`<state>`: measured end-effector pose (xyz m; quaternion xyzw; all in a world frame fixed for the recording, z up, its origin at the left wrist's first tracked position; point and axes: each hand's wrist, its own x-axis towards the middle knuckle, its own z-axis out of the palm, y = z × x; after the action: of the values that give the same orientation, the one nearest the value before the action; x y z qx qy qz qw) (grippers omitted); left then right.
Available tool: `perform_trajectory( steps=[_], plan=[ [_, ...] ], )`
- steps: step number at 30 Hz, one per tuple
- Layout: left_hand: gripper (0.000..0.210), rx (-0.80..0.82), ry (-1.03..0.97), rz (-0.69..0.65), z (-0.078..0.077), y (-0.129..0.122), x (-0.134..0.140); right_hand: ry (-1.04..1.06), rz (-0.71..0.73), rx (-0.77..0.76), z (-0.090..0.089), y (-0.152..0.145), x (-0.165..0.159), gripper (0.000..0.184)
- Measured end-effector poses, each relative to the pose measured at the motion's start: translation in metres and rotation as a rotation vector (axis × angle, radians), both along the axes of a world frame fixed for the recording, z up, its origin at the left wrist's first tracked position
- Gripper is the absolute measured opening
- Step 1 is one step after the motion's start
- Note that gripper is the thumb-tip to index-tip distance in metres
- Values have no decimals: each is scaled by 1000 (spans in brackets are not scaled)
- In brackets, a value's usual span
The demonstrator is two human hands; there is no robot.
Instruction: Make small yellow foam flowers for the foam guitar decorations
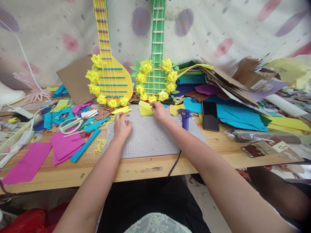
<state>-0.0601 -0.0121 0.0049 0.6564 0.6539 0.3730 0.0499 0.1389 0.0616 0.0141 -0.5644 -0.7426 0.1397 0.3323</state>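
Observation:
My right hand (159, 111) pinches a small yellow paper piece (145, 108) at the far edge of the grey cutting mat (148, 137). My left hand (121, 126) rests on the mat's left part, fingers curled, close to fringed yellow paper strips (120, 110); it holds nothing that I can see. Behind the mat stand a yellow paper guitar (110, 77) and a green paper guitar (156, 76), both ringed with yellow paper flowers.
White scissors (71, 125) lie left among pink (65, 145) and blue paper scraps. A blue glue gun (186, 117) and a black phone (210, 116) sit right of the mat. Coloured sheets and cardboard (230, 84) pile at the right. The wooden table edge (145, 170) is near me.

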Motion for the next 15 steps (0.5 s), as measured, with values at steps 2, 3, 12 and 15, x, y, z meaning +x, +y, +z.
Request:
perform_trajectory(
  steps=[2,3,12,15],
  plan=[
    [43,65,48,10,3,-3,2,4,107,-18,6,-13,1,27],
    [49,87,82,-21,4,-4,3,8,165,-60,7,-20,2,27],
    [13,-110,247,-304,-1,-10,14,191,326,-184,-7,-62,8,32],
    [14,-132,218,-243,-2,-12,10,138,325,-135,-9,-65,8,40]
  ],
)
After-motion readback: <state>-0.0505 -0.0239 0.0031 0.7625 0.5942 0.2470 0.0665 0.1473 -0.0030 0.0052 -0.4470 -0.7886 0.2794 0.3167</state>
